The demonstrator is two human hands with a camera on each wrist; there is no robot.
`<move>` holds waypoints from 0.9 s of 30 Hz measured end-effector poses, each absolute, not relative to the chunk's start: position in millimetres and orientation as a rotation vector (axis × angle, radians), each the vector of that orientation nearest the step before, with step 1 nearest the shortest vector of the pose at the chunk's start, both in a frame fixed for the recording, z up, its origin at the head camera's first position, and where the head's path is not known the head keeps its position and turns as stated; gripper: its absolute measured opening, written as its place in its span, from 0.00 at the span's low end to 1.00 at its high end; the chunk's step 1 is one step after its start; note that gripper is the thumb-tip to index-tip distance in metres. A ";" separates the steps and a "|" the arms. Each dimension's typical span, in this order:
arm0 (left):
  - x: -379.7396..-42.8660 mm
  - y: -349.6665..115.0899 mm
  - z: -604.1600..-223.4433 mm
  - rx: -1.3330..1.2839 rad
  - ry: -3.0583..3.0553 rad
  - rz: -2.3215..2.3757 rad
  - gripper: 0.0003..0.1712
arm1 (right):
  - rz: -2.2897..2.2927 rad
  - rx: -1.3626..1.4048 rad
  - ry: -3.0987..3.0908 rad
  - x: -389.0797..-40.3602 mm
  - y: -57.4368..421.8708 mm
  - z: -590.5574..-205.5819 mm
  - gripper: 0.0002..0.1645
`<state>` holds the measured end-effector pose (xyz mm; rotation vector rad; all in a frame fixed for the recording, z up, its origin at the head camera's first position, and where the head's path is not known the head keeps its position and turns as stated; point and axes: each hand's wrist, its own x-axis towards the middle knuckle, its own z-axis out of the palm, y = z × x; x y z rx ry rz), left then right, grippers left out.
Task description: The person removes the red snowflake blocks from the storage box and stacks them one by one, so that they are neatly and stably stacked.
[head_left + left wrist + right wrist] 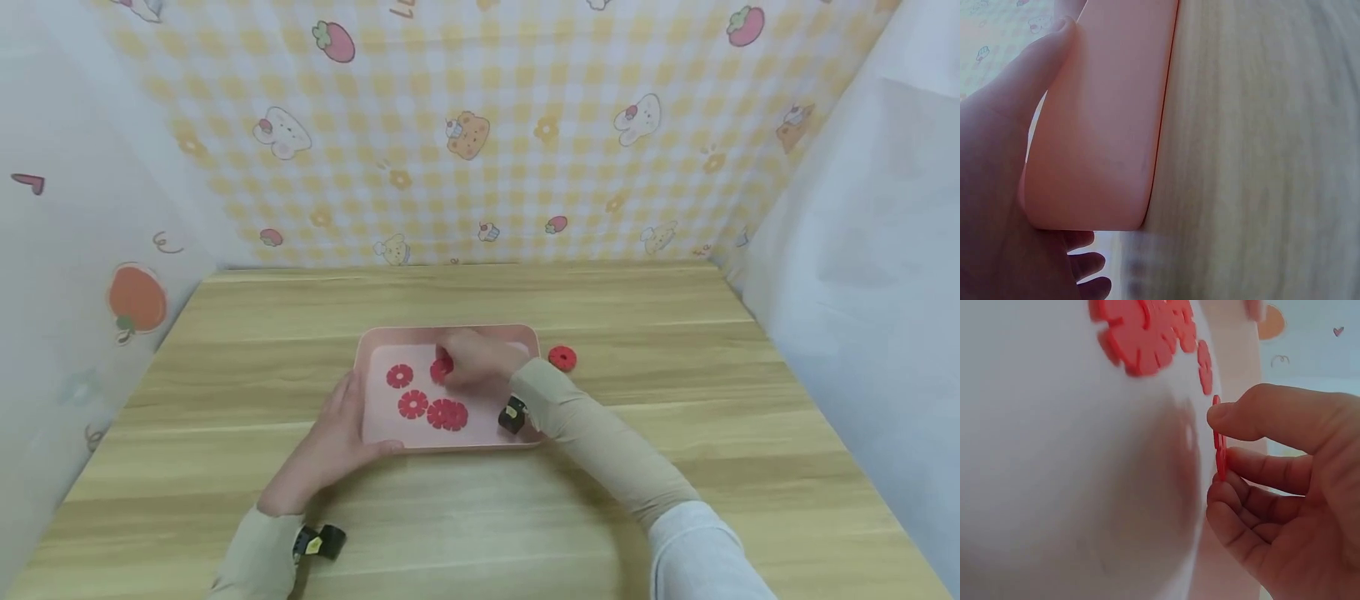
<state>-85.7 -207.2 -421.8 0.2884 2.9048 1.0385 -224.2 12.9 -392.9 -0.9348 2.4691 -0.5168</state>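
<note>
A shallow pink tray [457,448] holds several red notched interlocking discs [412,405], lying flat on its floor. At the tray's front left corner rests my left hand [333,433], fingers stretched along the left side and thumb along the front rim. In the left wrist view, that hand [997,162] touches the tray's outer wall [1104,137]. My right hand [480,358] reaches into the back of the tray and pinches a red notched disc [441,371]. The right wrist view shows this disc [1220,440] edge-on between thumb and fingers.
Another red disc [562,358] lies on the wooden table [675,333], just right of the tray. Behind stands a yellow checked cloth [465,192], with pale cloth walls at both sides. Each wrist carries a small black camera [512,414].
</note>
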 end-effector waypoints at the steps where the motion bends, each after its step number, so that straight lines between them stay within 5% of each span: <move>1: -85.5 -207.2 -422.1 0.292 2.910 1.036 0.75 | -0.535 -0.922 2.462 -224.4 15.5 -391.5 0.12; 27: -84.9 -206.6 -422.8 0.320 2.922 0.988 0.76 | -0.584 -0.877 2.688 -237.0 111.6 -358.8 0.18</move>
